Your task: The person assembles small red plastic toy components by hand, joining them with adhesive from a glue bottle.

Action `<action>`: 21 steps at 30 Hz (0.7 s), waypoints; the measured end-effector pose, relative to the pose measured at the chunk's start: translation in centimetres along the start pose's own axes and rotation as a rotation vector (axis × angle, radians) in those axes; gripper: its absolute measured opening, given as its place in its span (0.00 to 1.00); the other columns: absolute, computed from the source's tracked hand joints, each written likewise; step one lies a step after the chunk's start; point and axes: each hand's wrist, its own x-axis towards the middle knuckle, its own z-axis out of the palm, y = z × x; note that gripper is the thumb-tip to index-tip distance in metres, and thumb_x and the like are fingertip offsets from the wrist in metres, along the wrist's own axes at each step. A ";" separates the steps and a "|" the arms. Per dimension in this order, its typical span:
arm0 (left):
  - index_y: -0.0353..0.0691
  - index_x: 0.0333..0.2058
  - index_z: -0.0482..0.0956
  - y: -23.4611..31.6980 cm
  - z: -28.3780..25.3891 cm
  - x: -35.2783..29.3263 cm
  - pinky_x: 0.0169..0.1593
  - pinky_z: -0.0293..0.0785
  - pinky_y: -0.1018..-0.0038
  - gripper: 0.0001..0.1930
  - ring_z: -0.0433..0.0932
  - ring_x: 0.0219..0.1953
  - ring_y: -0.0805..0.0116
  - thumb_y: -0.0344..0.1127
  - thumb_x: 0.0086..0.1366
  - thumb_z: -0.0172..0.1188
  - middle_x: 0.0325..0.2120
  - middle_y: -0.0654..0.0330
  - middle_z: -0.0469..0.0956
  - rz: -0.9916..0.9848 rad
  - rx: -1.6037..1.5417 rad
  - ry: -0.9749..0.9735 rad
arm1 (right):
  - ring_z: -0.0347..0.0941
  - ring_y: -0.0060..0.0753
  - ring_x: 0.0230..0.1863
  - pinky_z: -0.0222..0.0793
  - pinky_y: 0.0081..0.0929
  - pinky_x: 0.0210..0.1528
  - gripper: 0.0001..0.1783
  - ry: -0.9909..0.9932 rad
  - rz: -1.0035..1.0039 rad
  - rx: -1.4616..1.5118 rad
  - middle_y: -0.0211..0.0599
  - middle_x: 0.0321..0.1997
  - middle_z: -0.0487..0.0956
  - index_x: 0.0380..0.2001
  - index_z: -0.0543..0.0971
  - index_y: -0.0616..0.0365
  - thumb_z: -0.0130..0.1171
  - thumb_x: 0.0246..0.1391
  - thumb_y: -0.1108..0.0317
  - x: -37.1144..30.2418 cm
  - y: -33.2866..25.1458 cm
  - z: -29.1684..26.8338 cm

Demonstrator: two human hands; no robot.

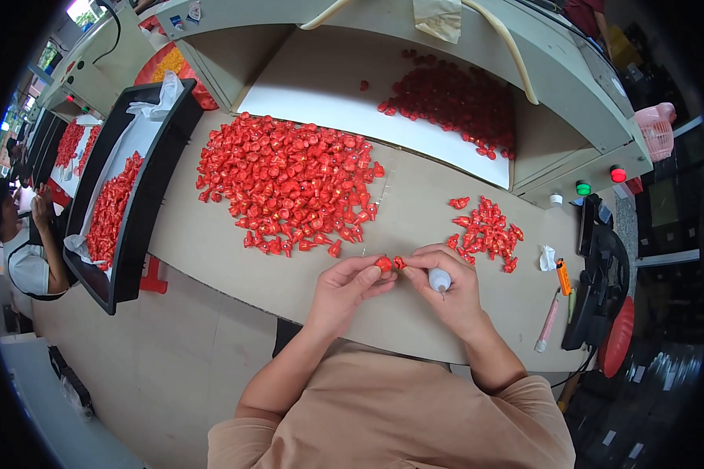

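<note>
Above the table's near edge, my left hand [340, 291] is closed, pinching a small rounded red plastic part [383, 264] between thumb and fingers. Close beside it, my right hand [457, 295] pinches a smaller red piece [399, 263]. That hand also keeps a small pale squeeze bottle [439, 279] with a thin needle tip against its fingers. Whether the two red pieces touch is too small to tell. Beyond my left hand spreads a large heap of red plastic parts [289, 180]. A smaller group of similar red parts [489, 230] lies beyond my right hand.
A grey hooded cabinet [555, 129] stands behind, with dark red parts [450, 98] on its white floor. Left is a black tray [125, 262] of red pieces. An orange lighter [563, 277] and crumpled tissue [547, 258] lie right. Another person [35, 250] sits far left.
</note>
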 end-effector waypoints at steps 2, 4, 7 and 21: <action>0.34 0.46 0.75 0.1 0.1 0.1 0.49 0.78 0.63 0.11 0.78 0.45 0.61 0.28 0.66 0.52 0.42 0.53 0.77 -0.011 0.008 0.005 | 0.76 0.30 0.32 0.72 0.23 0.32 0.10 -0.010 -0.046 -0.033 0.37 0.32 0.79 0.33 0.80 0.59 0.65 0.44 0.79 0.1 -0.1 -0.1; 0.34 0.46 0.75 0.1 0.2 0.2 0.49 0.78 0.63 0.11 0.78 0.45 0.61 0.28 0.66 0.52 0.42 0.54 0.77 -0.011 0.018 0.002 | 0.76 0.31 0.32 0.72 0.24 0.33 0.10 -0.016 -0.055 -0.050 0.37 0.32 0.79 0.33 0.80 0.59 0.65 0.44 0.79 0.2 0.0 -0.2; 0.34 0.45 0.75 0.2 0.3 0.2 0.49 0.78 0.63 0.11 0.78 0.46 0.62 0.28 0.66 0.52 0.42 0.54 0.77 -0.011 0.031 -0.001 | 0.77 0.31 0.32 0.72 0.24 0.32 0.11 -0.031 -0.065 -0.073 0.37 0.32 0.79 0.34 0.80 0.58 0.64 0.44 0.79 0.2 -0.2 -0.3; 0.32 0.44 0.77 0.3 0.0 -0.2 0.46 0.79 0.70 0.10 0.79 0.41 0.67 0.27 0.64 0.56 0.39 0.56 0.79 0.094 0.309 0.027 | 0.77 0.32 0.32 0.73 0.25 0.31 0.10 -0.096 -0.112 -0.105 0.37 0.31 0.78 0.34 0.81 0.59 0.64 0.45 0.78 0.1 0.0 -0.2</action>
